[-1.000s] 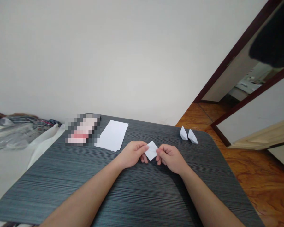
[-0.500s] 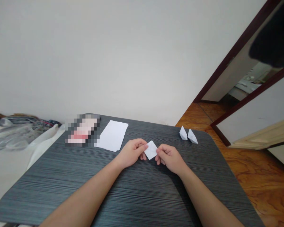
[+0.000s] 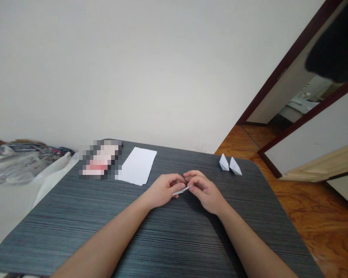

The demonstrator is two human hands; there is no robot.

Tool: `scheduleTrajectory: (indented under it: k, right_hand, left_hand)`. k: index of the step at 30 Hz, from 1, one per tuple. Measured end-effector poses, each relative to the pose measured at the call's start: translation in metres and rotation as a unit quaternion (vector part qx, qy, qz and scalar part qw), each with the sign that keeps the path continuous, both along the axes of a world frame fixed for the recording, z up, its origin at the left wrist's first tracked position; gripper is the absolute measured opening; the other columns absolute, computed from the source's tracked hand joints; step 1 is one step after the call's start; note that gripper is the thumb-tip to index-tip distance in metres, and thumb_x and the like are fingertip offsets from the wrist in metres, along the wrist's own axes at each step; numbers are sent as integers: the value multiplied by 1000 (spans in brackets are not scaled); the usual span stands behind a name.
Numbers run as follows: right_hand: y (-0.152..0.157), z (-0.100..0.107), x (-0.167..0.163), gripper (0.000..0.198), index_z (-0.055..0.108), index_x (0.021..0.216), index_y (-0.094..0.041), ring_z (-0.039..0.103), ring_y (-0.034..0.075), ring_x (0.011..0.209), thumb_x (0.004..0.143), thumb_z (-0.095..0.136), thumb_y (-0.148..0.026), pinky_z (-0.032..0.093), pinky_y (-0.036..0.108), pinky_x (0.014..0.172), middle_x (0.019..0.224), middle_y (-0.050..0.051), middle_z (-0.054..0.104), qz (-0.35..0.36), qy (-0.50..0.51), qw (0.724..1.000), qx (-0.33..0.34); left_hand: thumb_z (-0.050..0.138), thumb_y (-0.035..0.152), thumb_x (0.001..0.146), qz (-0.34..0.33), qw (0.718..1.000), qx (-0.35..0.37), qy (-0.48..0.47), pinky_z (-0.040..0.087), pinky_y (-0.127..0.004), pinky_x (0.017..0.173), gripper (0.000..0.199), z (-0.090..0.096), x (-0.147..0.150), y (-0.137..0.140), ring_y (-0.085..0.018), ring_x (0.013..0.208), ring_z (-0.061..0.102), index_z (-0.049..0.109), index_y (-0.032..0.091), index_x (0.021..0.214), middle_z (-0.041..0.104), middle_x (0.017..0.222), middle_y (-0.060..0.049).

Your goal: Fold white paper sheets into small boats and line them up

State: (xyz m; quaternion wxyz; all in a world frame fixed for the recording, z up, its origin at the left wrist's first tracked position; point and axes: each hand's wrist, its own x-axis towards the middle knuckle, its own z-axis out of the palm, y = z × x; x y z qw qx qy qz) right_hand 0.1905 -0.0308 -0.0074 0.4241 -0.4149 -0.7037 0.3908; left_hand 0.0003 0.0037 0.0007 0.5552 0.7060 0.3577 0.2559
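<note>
A small folded piece of white paper (image 3: 181, 191) is between my hands, above the middle of the dark table (image 3: 162, 243). It is tipped nearly edge-on, so only a thin strip shows. My left hand (image 3: 162, 190) pinches its left end between thumb and fingers. The thumb and curled fingers of my right hand (image 3: 205, 192) close on its right end. Fingertips of both hands meet behind the paper and hide part of it. Two folded white paper boats (image 3: 224, 162) stand side by side at the table's far right.
A stack of white paper sheets (image 3: 137, 166) lies left of my hands. Beyond it is a blurred-out rectangular item (image 3: 101, 159). A white wall (image 3: 162, 77) borders the table's far edge. Plastic-covered things (image 3: 20, 170) are at the left, wooden floor (image 3: 316, 216) at the right.
The folded paper has turned from facing me as a flat diamond to nearly edge-on. My hands have come closer together, their fingers now curled over behind it.
</note>
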Motion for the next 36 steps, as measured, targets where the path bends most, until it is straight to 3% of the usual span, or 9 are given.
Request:
scheduleTrajectory:
  k: [7,10,17,20,24,30,36]
  right_hand:
    - [1,3,1,17,63,88,-20,55,17,79,88,46,-21,43,31,75,82,4,59,-22,-75,997,-10]
    - [2,0,1,18,65,93,-21,55,17,79,87,48,-22,42,30,73,83,4,59,-15,-90,996,-8]
    - [1,-10,0,25,54,109,-19,55,13,63,86,50,-29,43,25,57,74,1,58,-63,4,991,-118]
    - [2,-10,1,23,55,104,-17,57,12,57,87,48,-30,44,24,55,71,2,61,-46,0,988,-148]
    - [1,-7,1,21,59,98,-17,57,12,55,86,48,-30,43,23,53,65,1,62,-47,-25,989,-139]
    - [0,-2,-2,17,61,93,-17,56,11,52,86,50,-27,40,21,50,62,0,63,-34,-31,990,-135]
    - [-1,0,-1,16,61,89,-17,54,10,48,87,49,-27,40,21,49,60,0,64,-45,-42,989,-131]
  left_hand:
    - [34,43,89,6,999,-37,-19,40,-22,51,41,-1,-1,1,-11,51,52,61,12,82,56,56,-1]
    - [45,42,84,-5,999,-38,3,38,-20,50,34,-1,-1,0,-11,51,53,62,13,83,57,56,-1]
    - [43,41,85,37,998,-31,34,34,-19,46,31,-3,-1,0,-10,44,48,60,15,82,54,47,2]
    - [43,40,85,53,997,-37,31,34,-19,45,30,-6,-1,1,-10,42,48,59,15,83,53,46,3]
    - [44,40,84,53,997,-31,37,34,-19,45,30,-7,-1,1,-10,44,49,60,15,83,53,47,2]
    - [41,43,86,2,999,-5,46,36,-20,47,36,2,-1,-1,-11,47,51,62,14,79,55,51,1]
    - [41,43,86,24,998,-9,55,36,-20,47,36,0,-2,0,-10,46,49,58,14,74,55,49,1]
